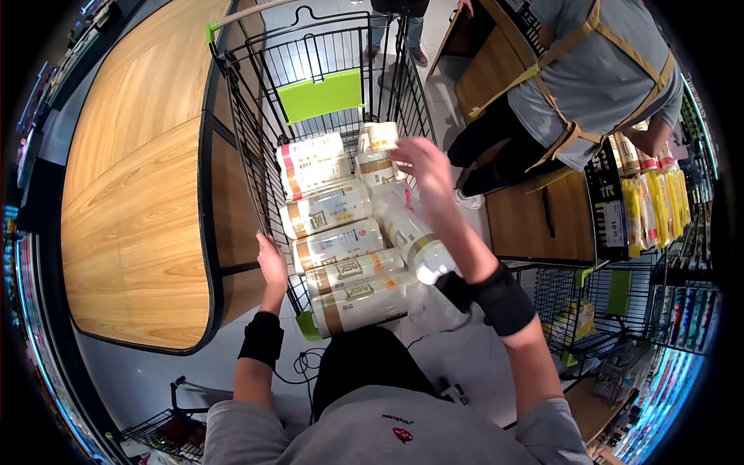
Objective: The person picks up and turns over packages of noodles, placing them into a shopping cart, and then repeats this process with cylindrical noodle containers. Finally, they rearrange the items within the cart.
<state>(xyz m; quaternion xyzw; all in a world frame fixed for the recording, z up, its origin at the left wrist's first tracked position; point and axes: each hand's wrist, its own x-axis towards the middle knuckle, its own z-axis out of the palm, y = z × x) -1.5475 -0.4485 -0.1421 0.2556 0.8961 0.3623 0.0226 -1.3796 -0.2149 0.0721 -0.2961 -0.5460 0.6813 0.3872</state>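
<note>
A black wire shopping cart [310, 66] holds several wrapped cylindrical packs. One white and gold pack [329, 208] lies across the cart's left side, with similar packs below it. On the right, another pack [411, 232] lies at a slant under clear plastic. My left hand [271, 260] is at the cart's left side, beside the wire wall, its fingers apart and holding nothing visible. Above the cart's right part is my right hand [424, 164], near the upper packs. Its fingers are slightly bent and blurred, with no pack in them.
A wooden counter [139, 217] stands close on the left. At the right, a person [597, 85] in a grey shirt stands beside a wooden display [535, 217]. Another person's legs show beyond the cart. A second cart [566, 294] is at lower right, and a cable [306, 364] lies below.
</note>
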